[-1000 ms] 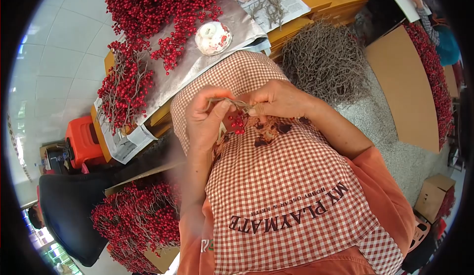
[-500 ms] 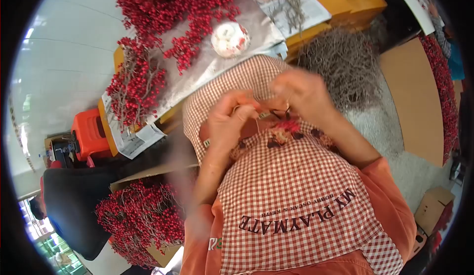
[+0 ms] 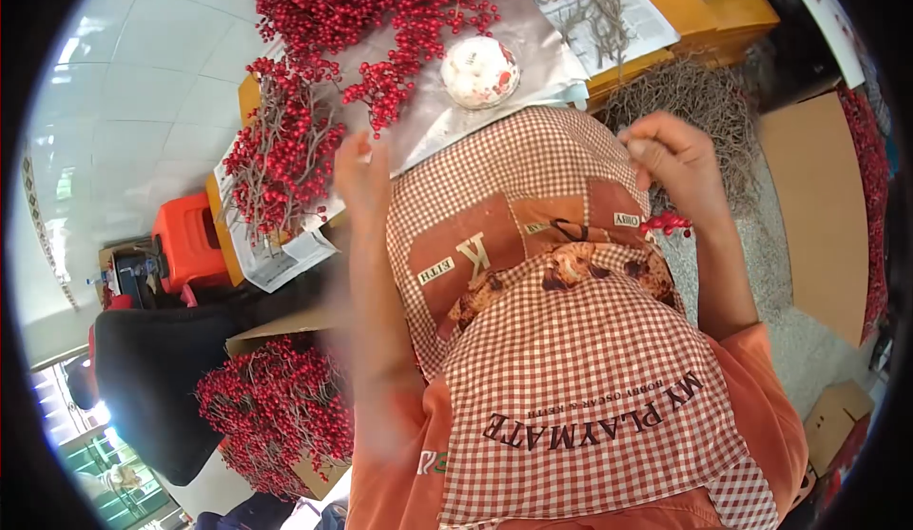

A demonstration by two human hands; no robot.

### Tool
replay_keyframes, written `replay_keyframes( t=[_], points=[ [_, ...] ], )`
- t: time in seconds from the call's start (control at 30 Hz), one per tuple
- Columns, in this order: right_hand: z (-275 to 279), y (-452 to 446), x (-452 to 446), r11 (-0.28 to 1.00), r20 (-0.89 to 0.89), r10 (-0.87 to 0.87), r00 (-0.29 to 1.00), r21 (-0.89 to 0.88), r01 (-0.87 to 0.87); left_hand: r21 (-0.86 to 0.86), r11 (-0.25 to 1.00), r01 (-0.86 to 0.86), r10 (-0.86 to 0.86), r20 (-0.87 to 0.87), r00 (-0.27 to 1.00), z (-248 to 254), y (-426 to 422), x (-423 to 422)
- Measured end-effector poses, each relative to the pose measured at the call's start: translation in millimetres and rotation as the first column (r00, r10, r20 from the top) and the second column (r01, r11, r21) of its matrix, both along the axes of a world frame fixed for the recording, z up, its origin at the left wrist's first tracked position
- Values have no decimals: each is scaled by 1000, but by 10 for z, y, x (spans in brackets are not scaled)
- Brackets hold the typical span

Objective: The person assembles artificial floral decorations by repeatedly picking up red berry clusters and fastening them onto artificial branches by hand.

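My right hand [image 3: 677, 161] is closed in a pinch, held over the right side of the lap. A small sprig of red berries [image 3: 670, 223] hangs just below its palm; the stem is mostly hidden by the hand. My left hand [image 3: 363, 176] is raised at the left with thumb and finger apart and nothing visible between them. It is close to a bundle of red berry branches [image 3: 285, 140] on the table edge. A larger heap of berry branches [image 3: 361, 2] lies farther back. The checked apron [image 3: 571, 340] covers the lap between both hands.
A round white item with red marks [image 3: 480, 71] sits on the covered yellow table [image 3: 666, 2]. Bare grey twigs [image 3: 699, 116] are piled at the right, beside a cardboard sheet [image 3: 823, 216]. A box of berry branches [image 3: 276, 411], a black chair [image 3: 157, 387] and a red plastic container [image 3: 190, 240] stand left.
My hands were together over the lap and have moved apart, the left toward the berry bundle, the right outward with the sprig. The view has shifted slightly.
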State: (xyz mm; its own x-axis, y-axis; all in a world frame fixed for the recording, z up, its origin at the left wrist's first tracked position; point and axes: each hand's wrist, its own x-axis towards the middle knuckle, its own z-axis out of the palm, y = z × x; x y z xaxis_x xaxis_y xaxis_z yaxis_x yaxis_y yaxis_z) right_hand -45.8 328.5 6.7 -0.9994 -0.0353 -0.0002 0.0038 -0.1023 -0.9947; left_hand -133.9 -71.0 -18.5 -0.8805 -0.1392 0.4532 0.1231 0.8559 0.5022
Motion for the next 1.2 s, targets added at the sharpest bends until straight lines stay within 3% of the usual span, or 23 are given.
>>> replay_keyframes(
  t=[0.03,0.1,0.2,0.27,0.33,0.37,0.4,0.47,0.53,0.6,0.67,0.77,0.87,0.9,0.93,1.0,1.07,1.13,1.2],
  points=[
    [0,-64,9,999,34,35,999,8,-36,-5,1000,6,-7,-11,1000,-50,-6,-180],
    [-13,-150,15,997,-18,62,998,37,-61,23,981,-194,192,75,979,-154,-17,-447],
    [-41,-157,29,990,-14,113,993,90,-111,159,985,-69,54,101,993,-267,-164,-513],
    [-49,-163,36,988,23,125,992,91,-126,186,978,-98,80,104,991,-71,12,-289],
    [-51,-197,40,982,37,173,984,65,-175,185,979,-90,47,224,973,32,77,-58],
    [-38,-227,15,974,41,222,974,44,-224,289,955,-64,3,204,979,-193,-130,-36],
    [-61,-277,-16,973,39,223,974,43,-225,288,956,-64,5,203,979,-180,-117,25],
    [-124,-426,-61,941,-317,309,897,241,-239,358,933,-25,-60,224,973,-135,-69,234],
    [60,-505,-71,906,-264,397,879,268,-329,376,927,16,-113,236,965,14,19,473],
    [92,-589,-79,884,-253,465,848,181,-431,645,764,-6,-229,279,933,219,331,777],
    [97,-705,-74,872,-257,484,837,222,-436,678,735,19,-265,261,928,271,561,1008],
    [18,-892,-33,852,-322,523,789,173,-494,843,526,112,-463,174,869,293,917,1157],
    [-36,-955,26,855,-271,517,812,115,-507,825,500,264,-567,81,820,228,1011,1167],
    [-54,-957,45,866,-275,496,824,92,-491,954,264,144,-604,47,795,252,1047,1191],
    [-76,-952,50,869,-278,491,826,93,-485,953,264,148,-609,46,792,303,1063,1201],
    [-122,-936,76,892,-329,450,830,134,-431,998,39,-51,-690,64,721,411,1096,1224],
    [-134,-937,102,901,-344,432,834,115,-419,994,37,-103,-734,97,672,459,1039,1206],
    [-162,-951,120,906,-359,416,835,91,-413,983,175,-56,-791,174,586,523,1037,1203],
    [-201,-940,125,913,-372,397,839,64,-403,977,213,-10,-787,177,591,466,1029,1206]
  ],
)
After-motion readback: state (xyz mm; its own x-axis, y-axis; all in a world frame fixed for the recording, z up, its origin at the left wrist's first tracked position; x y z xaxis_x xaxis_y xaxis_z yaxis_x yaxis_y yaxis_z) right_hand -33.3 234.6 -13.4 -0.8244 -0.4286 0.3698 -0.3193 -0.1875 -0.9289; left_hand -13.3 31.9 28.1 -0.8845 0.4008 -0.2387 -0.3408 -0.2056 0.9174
